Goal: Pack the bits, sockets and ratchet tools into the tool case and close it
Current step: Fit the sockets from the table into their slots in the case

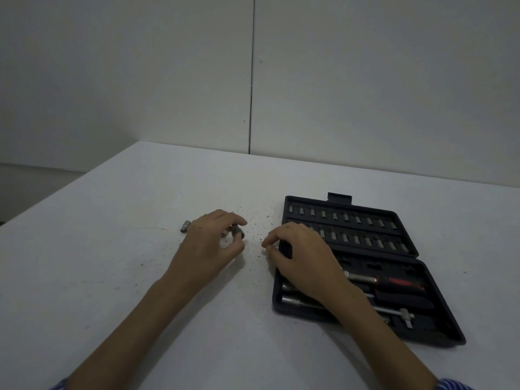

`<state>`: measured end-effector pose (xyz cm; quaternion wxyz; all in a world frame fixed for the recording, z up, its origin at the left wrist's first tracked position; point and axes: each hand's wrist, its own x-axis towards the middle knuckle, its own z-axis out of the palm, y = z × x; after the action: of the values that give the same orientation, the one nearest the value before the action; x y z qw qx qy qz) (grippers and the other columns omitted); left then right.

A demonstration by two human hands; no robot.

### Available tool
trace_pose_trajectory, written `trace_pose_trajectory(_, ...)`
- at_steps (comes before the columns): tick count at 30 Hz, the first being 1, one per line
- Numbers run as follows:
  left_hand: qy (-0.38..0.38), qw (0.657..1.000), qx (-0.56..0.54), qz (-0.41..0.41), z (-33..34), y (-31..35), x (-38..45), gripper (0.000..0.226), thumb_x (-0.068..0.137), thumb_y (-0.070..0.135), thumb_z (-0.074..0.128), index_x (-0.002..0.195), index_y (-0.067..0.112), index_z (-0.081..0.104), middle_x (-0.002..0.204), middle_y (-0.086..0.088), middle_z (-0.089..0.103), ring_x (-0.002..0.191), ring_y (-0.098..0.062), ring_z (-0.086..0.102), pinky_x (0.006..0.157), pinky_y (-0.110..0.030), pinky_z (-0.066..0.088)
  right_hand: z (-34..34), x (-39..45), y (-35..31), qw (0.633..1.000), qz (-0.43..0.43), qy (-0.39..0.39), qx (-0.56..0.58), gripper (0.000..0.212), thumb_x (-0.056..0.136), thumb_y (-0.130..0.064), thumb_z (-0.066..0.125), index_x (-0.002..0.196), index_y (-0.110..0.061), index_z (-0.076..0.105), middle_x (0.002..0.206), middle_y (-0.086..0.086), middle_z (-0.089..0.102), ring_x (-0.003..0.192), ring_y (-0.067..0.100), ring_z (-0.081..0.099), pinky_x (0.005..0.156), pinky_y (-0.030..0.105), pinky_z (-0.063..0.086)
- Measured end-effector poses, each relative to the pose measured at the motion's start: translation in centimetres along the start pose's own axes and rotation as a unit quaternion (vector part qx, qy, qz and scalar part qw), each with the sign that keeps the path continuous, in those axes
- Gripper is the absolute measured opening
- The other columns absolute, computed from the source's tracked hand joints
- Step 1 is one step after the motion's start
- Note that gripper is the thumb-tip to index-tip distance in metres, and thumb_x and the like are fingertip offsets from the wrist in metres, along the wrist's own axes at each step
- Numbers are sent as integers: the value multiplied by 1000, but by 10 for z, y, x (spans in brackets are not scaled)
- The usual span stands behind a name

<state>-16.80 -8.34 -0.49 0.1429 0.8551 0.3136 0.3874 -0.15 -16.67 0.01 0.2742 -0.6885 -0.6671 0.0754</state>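
Note:
A dark tool case (439, 327) lies open on the white table, right of centre. Its lid half holds two rows of silver bits (346, 218). The lower half holds a red-and-black screwdriver handle (399, 282), metal extension bars (298, 301) and a T-bar (405, 315). My left hand (208, 249) pinches a dark socket (237, 231) between thumb and fingers, left of the case. Another small silver socket (185, 224) lies on the table just behind that hand. My right hand (304, 257) rests on the case's left edge with curled fingers; whether it holds anything I cannot tell.
Dark specks (259, 220) are scattered on the table (140, 277) between my hands and the case. The table's left edge runs diagonally at the far left. A plain panelled wall (253, 80) stands behind the table's far edge.

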Motion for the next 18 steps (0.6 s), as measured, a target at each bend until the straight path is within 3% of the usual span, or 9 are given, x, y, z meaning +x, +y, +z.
trace_pose_trajectory(5,4,999,-42,12,8,13,5,19,77,17,60,93,14,69,86,9,65,82,0,57,73,-4,40,-8,-1,2,997,12,37,64,13,90,-24,57,98,-26,68,101,-11,65,96,2,58,89,25,48)
trace_pose_trajectory(10,3,995,-89,42,21,24,11,23,79,26,57,95,14,69,87,6,67,81,-2,59,74,-12,46,-23,-7,3,980,54,55,186,11,91,-21,59,97,-21,69,86,-10,69,79,-2,63,70,8,49)
trace_pose_trajectory(18,-15,985,-135,104,48,45,23,19,80,9,66,99,10,67,90,2,66,82,-5,58,74,-19,48,-39,-16,19,934,151,42,322,12,90,-27,60,92,-20,69,83,-2,74,80,10,71,82,35,57)
